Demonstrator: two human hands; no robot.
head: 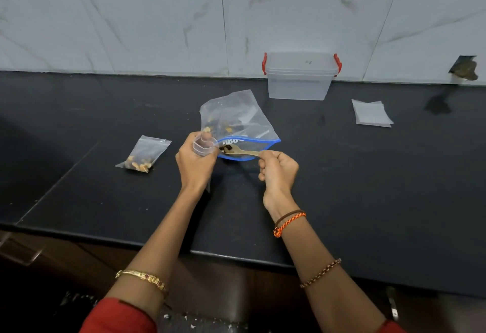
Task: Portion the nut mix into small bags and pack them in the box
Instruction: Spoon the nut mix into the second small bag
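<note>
head | left hand curled round open small bag, frame centre | right hand pinches spoon, bowl with nuts over big bag mouth | filled bag left of centre | box upper right, lidded | empty bags right

Most of the small bag was hidden behind the left hand; only its open mouth was seen. The spoon handle's end was covered by the right hand. The print on the large bag was cut short by its fold. The dark object at three o'clock could not be identified.
</note>
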